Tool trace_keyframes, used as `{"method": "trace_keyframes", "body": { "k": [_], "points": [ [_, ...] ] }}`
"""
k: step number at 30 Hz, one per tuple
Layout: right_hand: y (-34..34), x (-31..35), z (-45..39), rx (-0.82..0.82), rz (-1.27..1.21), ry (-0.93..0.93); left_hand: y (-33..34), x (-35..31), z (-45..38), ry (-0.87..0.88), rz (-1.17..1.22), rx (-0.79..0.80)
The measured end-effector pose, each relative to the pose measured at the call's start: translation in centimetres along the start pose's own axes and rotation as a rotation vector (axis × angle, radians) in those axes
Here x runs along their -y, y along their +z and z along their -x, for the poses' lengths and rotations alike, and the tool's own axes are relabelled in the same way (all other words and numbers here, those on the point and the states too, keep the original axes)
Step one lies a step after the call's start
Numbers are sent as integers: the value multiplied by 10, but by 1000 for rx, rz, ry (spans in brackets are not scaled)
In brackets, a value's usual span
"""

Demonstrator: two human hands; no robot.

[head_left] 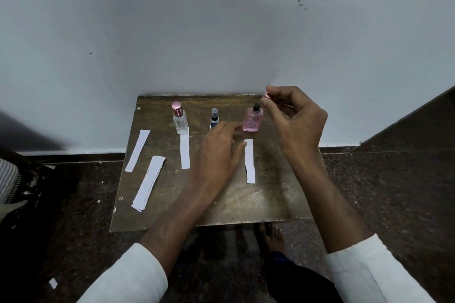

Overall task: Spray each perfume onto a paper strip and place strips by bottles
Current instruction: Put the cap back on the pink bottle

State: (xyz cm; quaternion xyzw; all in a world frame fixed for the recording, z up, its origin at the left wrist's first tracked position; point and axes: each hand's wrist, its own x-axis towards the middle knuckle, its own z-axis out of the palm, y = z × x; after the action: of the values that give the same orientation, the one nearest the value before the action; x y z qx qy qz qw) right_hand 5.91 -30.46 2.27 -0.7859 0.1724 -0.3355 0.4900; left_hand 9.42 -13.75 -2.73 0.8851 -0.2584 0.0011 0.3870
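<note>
R hand [294, 115] up over the counter [246, 204], fingers [264, 104] pinching a small pink cap [267, 95] just above and right of the pink bottle [252, 119], whose black sprayer is bare. L hand [219, 152] low, fingers relaxed, gripping nothing, partly covering the blue bottle [214, 118]. One strip [250, 161] lies in front of the pink bottle, another strip [185, 152] by the clear bottle [179, 118]. Spare strips [147, 182] sit left.

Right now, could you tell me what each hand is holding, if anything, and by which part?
The right hand pinches a small pink cap by its sides between thumb and fingertips, above the pink bottle. The left hand holds nothing.
</note>
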Motion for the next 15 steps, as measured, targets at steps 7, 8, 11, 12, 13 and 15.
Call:
{"method": "trace_keyframes", "body": {
  "k": [7,8,11,12,13,15],
  "points": [
    [6,-1,-2,108,201,-165,15,-10,-15,7,207,-97],
    [6,-2,-3,120,220,-177,17,-11,-17,-2,217,-103],
    [7,-5,-5,141,252,-221,21,-13,-23,-1,225,-125],
    [7,-7,-6,147,251,-230,22,-14,-25,3,230,-128],
    [6,-8,-5,153,254,-237,22,-15,-26,6,235,-129],
    [6,-9,-4,157,257,-241,23,-15,-29,1,241,-135]
  ]
}}
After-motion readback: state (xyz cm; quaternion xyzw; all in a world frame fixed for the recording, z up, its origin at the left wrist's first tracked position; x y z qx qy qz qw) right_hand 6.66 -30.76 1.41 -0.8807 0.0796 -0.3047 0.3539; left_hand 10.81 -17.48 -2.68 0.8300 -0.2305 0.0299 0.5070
